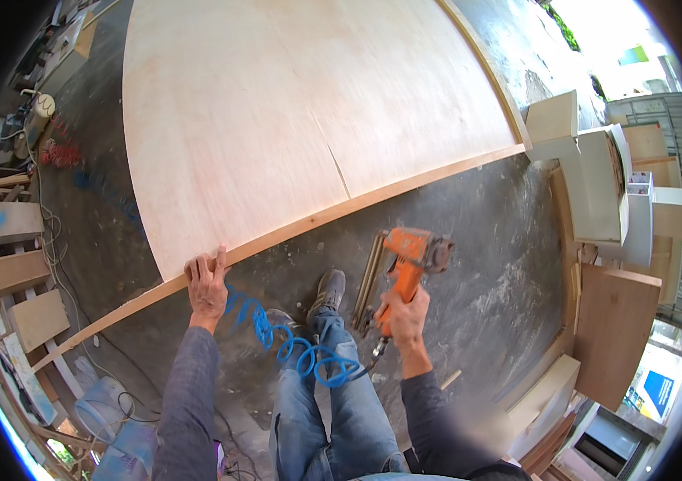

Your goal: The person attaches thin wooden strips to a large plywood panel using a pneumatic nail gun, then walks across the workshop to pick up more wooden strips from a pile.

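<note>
My right hand (407,311) is wrapped around the handle of an orange pneumatic nail gun (415,247), held in the air short of the panel. A coiled blue air hose (283,343) runs from the gun's handle across my legs. My left hand (207,287) grips the long wooden strip (309,220) along the near edge of a large pale plywood sheet (277,104), its fingers bent over the top. The strip sticks out past the sheet's left corner. A narrow dark slit (338,171) shows in the sheet close to the strip. Another strip (485,64) borders the sheet's right side.
My shoes (330,289) stand on the grey concrete floor (485,240) just below the strip. Wooden boxes and boards (617,329) are stacked at the right. More wood blocks (14,274), a clear plastic bucket (104,407) and loose cables lie at the left. A red coiled hose (60,152) rests farther back.
</note>
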Demonstrator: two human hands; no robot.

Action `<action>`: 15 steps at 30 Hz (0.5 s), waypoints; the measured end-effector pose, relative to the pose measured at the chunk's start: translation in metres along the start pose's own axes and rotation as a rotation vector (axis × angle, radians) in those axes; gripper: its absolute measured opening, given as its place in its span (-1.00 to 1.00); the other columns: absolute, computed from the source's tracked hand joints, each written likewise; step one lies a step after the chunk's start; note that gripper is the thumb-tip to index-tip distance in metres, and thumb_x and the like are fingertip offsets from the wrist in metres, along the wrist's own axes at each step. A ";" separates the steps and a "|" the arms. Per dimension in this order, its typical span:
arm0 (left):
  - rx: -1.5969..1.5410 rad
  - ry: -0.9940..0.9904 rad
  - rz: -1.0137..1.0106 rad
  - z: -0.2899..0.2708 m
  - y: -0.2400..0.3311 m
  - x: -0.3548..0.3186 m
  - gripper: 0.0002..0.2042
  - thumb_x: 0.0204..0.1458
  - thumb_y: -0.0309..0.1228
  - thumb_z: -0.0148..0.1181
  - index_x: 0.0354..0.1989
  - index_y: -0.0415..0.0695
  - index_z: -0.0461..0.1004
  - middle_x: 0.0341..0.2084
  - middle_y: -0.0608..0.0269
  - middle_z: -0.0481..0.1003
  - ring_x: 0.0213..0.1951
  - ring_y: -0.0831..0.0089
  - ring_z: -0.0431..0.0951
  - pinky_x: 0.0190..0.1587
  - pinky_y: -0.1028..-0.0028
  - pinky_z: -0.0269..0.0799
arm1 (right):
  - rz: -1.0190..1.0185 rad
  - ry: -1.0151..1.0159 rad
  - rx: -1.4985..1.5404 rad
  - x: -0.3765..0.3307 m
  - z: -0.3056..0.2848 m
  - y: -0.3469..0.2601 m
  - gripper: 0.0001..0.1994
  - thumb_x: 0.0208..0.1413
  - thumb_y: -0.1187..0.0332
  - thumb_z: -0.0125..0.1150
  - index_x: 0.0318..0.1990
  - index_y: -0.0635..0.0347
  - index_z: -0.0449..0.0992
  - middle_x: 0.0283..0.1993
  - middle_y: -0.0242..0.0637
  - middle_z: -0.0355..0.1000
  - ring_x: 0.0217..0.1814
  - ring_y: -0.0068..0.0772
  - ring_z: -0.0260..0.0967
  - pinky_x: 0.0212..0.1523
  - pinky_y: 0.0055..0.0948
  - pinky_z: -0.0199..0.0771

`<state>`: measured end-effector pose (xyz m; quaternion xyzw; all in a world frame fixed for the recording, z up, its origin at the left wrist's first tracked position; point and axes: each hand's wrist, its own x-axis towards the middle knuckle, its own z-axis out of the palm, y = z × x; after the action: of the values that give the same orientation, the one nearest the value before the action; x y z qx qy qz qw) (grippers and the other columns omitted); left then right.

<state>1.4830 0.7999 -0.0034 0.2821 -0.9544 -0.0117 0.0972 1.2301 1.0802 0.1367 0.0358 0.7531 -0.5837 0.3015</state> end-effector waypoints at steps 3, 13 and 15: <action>0.014 0.026 -0.010 -0.002 0.007 0.005 -0.40 0.13 -0.42 0.31 0.40 0.03 0.35 -0.17 0.17 0.33 -0.04 0.14 0.36 0.14 0.08 0.29 | -0.058 0.009 -0.012 0.017 -0.010 -0.021 -0.67 0.07 0.61 0.14 0.03 0.41 0.45 -0.53 -0.35 0.38 -0.66 -0.47 0.39 -0.59 -0.44 0.42; -0.023 -0.053 0.023 -0.007 0.000 0.008 -0.42 0.17 -0.45 0.23 0.42 0.04 0.33 -0.20 0.16 0.31 -0.08 0.13 0.35 0.10 0.10 0.32 | -0.022 -0.163 -0.233 0.045 0.008 -0.047 -0.71 0.11 0.53 0.16 0.01 0.40 0.44 -0.53 -0.41 0.34 -0.66 -0.56 0.35 -0.61 -0.46 0.39; -0.015 -0.058 0.019 -0.010 -0.001 0.009 -0.42 0.17 -0.45 0.22 0.41 0.05 0.34 -0.21 0.16 0.31 -0.10 0.12 0.34 0.09 0.10 0.32 | -0.007 -0.208 -0.252 0.047 0.017 -0.046 -0.72 0.12 0.52 0.16 0.00 0.40 0.44 -0.53 -0.42 0.34 -0.67 -0.57 0.35 -0.63 -0.47 0.39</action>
<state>1.4780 0.7947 0.0074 0.2718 -0.9593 -0.0263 0.0717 1.1798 1.0365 0.1506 -0.0655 0.7852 -0.4863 0.3777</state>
